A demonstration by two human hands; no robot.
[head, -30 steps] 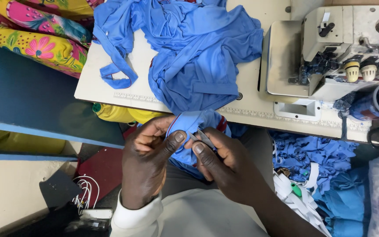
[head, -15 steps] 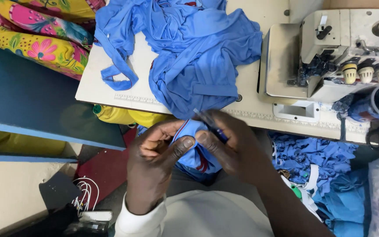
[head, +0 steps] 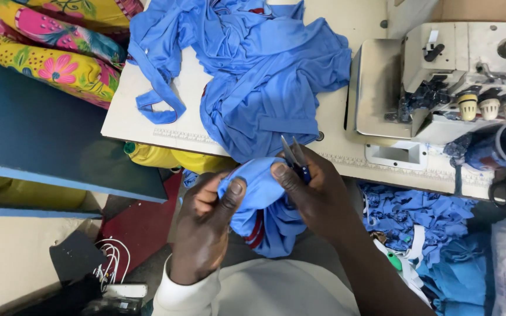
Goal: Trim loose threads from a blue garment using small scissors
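Note:
My left hand (head: 206, 231) pinches a small blue cloth piece (head: 262, 199) with a red and white stripe near its lower edge, held over my lap. My right hand (head: 317, 196) grips the same cloth and also holds small thread snips (head: 294, 157), whose two blades point up and away from me. A larger heap of blue fabric (head: 259, 76) lies on the white sewing table (head: 147, 126) just beyond my hands.
An overlock sewing machine (head: 452, 76) with thread cones stands at the table's right. Bright floral fabric (head: 48, 47) lies at the upper left. Blue scraps (head: 423, 216) fill the floor at right. A dark blue board (head: 42, 140) sits at left, white cables (head: 109, 260) below.
My hands have risen toward the table edge with the blue piece. The cloth is bunched over my left fingers, and the snips' blades now stick up above my right thumb.

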